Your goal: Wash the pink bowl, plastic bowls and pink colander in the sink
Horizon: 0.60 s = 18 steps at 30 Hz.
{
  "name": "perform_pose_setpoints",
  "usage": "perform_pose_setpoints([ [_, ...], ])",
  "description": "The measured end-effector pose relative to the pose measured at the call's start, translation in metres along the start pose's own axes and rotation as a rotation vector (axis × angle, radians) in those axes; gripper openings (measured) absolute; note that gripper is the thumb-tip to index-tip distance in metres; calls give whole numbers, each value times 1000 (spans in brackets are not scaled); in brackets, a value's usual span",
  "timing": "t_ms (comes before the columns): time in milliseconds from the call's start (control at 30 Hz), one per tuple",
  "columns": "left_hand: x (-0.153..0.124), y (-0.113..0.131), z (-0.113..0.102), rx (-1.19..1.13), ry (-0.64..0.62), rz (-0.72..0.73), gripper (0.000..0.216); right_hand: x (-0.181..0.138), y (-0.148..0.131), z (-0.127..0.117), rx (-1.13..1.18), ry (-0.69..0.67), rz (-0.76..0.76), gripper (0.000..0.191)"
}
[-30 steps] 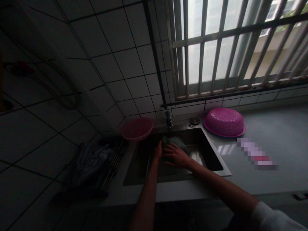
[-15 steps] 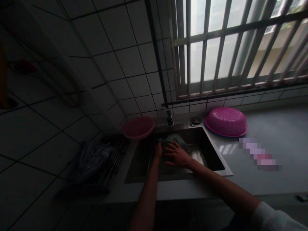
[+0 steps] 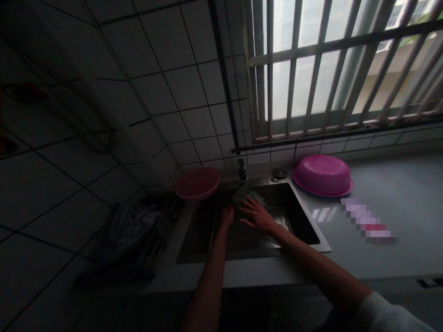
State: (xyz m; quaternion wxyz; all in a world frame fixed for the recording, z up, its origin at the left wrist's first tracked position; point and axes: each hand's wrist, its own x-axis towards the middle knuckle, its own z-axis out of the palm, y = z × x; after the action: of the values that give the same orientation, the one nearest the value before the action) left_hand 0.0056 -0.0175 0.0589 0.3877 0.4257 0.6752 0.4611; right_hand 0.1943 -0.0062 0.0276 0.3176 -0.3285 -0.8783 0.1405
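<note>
A dark steel sink (image 3: 304, 216) is set in the counter, and both my hands reach down into it. My left hand (image 3: 227, 215) is closed at the left edge of a soft, crumpled grey-green cloth (image 3: 245, 192). With fingers spread, my right hand (image 3: 256, 213) lies over the right front side of the cloth, palm down. Behind the cloth rises the tap (image 3: 242, 171). Poor light hides the left fingertips and whatever lies under the cloth.
A pink basin (image 3: 197, 183) stands at the sink's back left corner. To the right, an upturned magenta basket (image 3: 323, 175) sits on the white counter (image 3: 391, 184), near a blurred-out item. A dark rack with striped fabric (image 3: 131, 230) lies left. A drain plug (image 3: 280, 173) rests behind the sink.
The cloth has shifted up towards the tap and spread higher above my hands. My right hand has moved slightly right, away from the left one. The view has shifted slightly.
</note>
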Motion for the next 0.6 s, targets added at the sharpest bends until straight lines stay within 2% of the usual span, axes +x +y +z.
perform_pose_setpoints([
  [67, -3, 1, 3, 16, -1, 29, 40, 2, -6, -3, -16, -34, -81, 55],
  [200, -6, 5, 11, 4, -44, 76, 30, 0, 6, -13, -24, 20, 10, 50],
  [267, -5, 6, 10, 17, 11, 124, 25, -3, 5, -14, -24, 13, 20, 52],
  [333, -4, 5, 6, 70, 165, 139, 25, -4, -5, -12, -13, -59, -73, 56],
  [400, -1, 4, 0, 133, 250, 83, 26, -4, -18, -8, 4, -138, -190, 61],
  [467, 2, 4, -6, 139, 211, -13, 20, -2, -23, -5, 31, -172, -237, 62],
  [533, 3, 3, -8, 130, 167, -62, 27, -1, -13, -5, 85, -140, -164, 58],
  [600, 3, 3, -6, 112, 130, -103, 37, 0, 9, -7, 171, -49, 12, 55],
])
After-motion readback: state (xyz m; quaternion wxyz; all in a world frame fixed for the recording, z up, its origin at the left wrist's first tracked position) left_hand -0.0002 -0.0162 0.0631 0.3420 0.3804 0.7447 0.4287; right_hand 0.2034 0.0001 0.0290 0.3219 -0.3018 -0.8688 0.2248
